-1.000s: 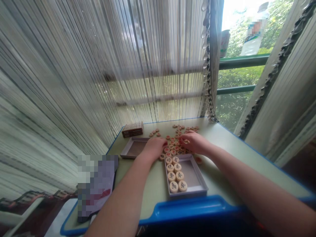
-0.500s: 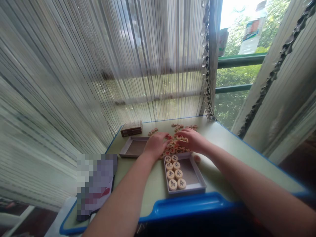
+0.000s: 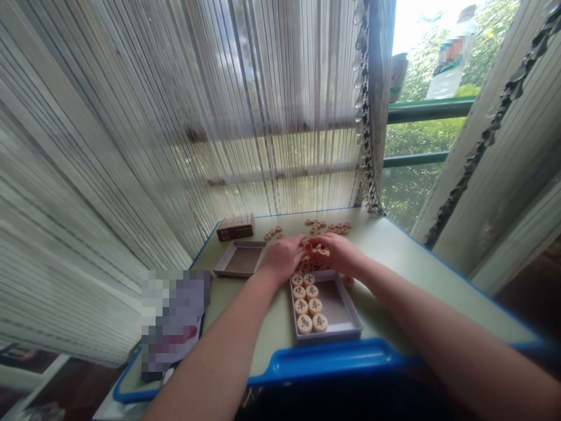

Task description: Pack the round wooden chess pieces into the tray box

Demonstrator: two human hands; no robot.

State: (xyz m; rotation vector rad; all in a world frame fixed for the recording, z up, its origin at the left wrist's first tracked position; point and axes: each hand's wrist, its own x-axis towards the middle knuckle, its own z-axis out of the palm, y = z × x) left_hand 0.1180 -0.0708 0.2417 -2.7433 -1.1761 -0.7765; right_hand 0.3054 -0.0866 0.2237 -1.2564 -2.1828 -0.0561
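Observation:
My left hand (image 3: pixel 284 256) reaches over a pile of round wooden Chinese chess pieces (image 3: pixel 316 252), its fingers curved and apart. From the other side my right hand (image 3: pixel 340 252) comes in at the same pile, with fingers bent and spread around some pieces. The two sets of fingertips nearly meet. Part of the pile is hidden behind the hands. Just in front of it lies a shallow open box (image 3: pixel 346 310). Two columns of black-marked chess pieces (image 3: pixel 314 306) fill its left side, face up; bare bottom shows on the right.
A second shallow tray (image 3: pixel 240 259) lies left of my left hand, with a closed box (image 3: pixel 235 227) behind it. More chess pieces (image 3: pixel 339 228) are scattered toward the back. A purple-grey pouch (image 3: pixel 184 321) lies at the left. The table has a raised blue edge (image 3: pixel 333 358).
My hands have drawn closer together over the pile, the right one moving inward to the left. The rows in the box look the same. The view has shifted slightly.

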